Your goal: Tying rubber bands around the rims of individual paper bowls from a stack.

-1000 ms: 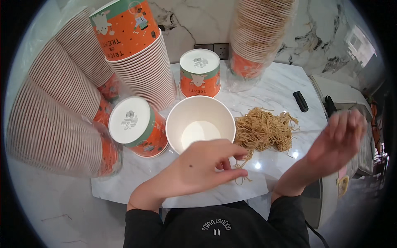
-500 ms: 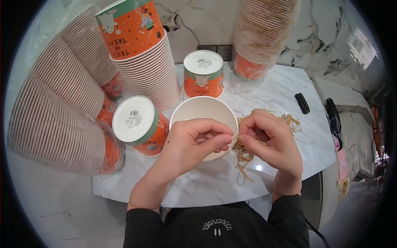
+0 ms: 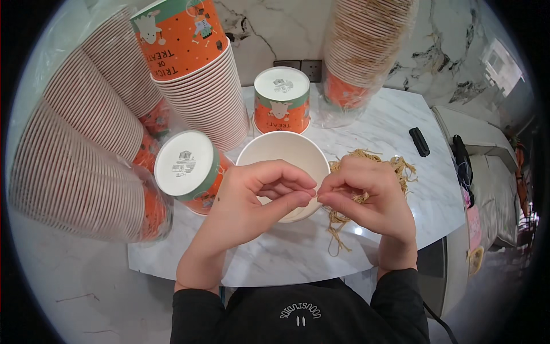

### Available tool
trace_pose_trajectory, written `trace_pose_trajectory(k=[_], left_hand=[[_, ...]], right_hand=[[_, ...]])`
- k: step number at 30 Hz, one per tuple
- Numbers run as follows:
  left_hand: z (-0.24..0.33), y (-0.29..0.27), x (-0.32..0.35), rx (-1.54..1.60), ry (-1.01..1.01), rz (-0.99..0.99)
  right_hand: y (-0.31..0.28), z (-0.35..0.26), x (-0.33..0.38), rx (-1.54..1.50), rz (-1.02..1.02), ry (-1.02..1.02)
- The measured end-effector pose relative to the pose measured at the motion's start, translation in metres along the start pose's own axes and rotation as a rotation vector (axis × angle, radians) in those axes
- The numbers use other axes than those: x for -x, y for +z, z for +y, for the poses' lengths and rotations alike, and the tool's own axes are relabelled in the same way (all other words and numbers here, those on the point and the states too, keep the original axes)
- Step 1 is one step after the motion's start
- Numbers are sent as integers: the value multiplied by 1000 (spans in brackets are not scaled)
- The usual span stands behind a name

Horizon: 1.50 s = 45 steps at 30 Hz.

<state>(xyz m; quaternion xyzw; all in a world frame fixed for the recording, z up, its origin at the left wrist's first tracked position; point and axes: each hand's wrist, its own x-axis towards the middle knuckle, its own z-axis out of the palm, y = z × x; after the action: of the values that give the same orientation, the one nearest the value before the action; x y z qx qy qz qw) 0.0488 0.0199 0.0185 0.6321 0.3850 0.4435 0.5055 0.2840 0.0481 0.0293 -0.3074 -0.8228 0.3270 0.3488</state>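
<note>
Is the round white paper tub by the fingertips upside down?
No, the round white paper tub has its open mouth facing up, showing its hollow inside.

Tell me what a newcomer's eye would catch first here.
Probably the tall nested stacks of orange paper tubs crowding the left. At centre, the left hand and right hand are close together over an open white-lined tub, with tan string-like strands heaped to its right.
</note>
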Motion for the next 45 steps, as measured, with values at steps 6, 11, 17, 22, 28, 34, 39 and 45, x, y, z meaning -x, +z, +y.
trace_pose_trajectory(k=[6, 11, 17, 22, 28, 34, 39, 45], left_hand=[[-5, 2, -2, -76, 71, 62], [-5, -2, -2, -40, 35, 49], [-5, -2, -3, 134, -11, -8], [-7, -3, -3, 235, -34, -56], [-5, -2, -3, 225, -33, -82], [-10, 1, -3, 176, 55, -41], [-10, 2, -2, 141, 116, -22], [-5, 2, -3, -6, -62, -91]], right_hand=[[15, 6, -1, -201, 102, 174], [12, -3, -4, -146, 76, 152], [15, 5, -1, -11, 107, -42], [15, -1, 1, -27, 138, -15], [15, 3, -1, -17, 151, -103], [17, -1, 0, -20, 138, -40], [16, -1, 0, 18, 149, -109], [8, 4, 1, 95, 167, -122]])
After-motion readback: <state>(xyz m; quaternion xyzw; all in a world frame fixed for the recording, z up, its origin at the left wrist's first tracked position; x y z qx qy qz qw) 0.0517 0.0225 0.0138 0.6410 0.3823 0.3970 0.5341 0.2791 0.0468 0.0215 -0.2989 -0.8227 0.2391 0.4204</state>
